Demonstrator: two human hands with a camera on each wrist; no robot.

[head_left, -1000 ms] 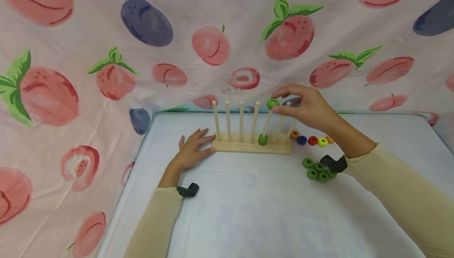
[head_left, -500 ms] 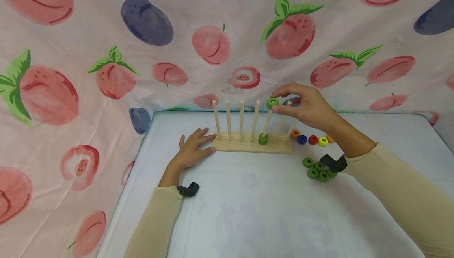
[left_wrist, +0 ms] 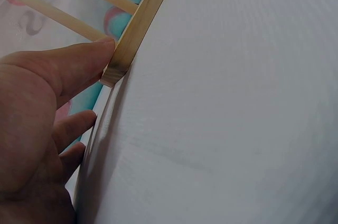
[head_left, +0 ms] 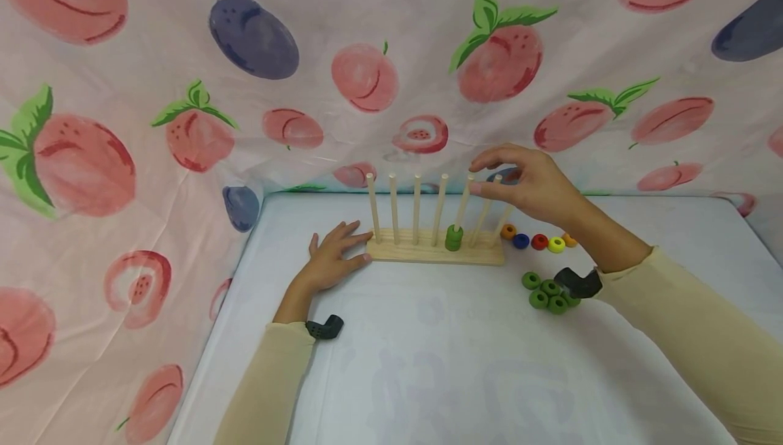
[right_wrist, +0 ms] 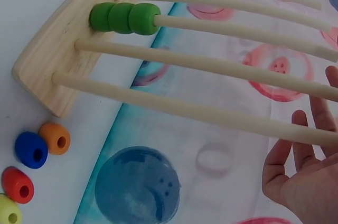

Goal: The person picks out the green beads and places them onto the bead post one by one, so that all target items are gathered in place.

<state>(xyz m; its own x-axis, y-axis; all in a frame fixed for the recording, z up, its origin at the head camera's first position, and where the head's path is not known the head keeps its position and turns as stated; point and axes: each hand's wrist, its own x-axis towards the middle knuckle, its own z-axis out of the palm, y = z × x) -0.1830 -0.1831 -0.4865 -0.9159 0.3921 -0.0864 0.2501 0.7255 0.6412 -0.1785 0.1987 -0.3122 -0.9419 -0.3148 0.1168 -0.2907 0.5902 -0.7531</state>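
A pale wooden base point(head_left: 406, 253) carries a row of upright pegs. Three green beads point(right_wrist: 122, 18) sit stacked at the foot of the third peg from the right, as the right wrist view shows. My right hand point(head_left: 532, 185) is at the top of that peg, thumb and fingers apart and nothing between them. At the left end of the base lies my left hand point(head_left: 330, 260), fingers spread. In the left wrist view, its thumb point(left_wrist: 84, 65) touches the base's end, with the other fingers behind.
Several loose green beads point(head_left: 539, 299) lie in a cluster to the right front of the base. Behind them runs a row with orange, blue point(head_left: 520, 241), red point(head_left: 540, 242) and yellow point(head_left: 556, 244) beads. A fruit-print cloth point(head_left: 367, 17) hangs behind the white table.
The green bead that my right hand pinched at the peg's top is let go and has dropped onto the stack below. My left hand stays where it was.
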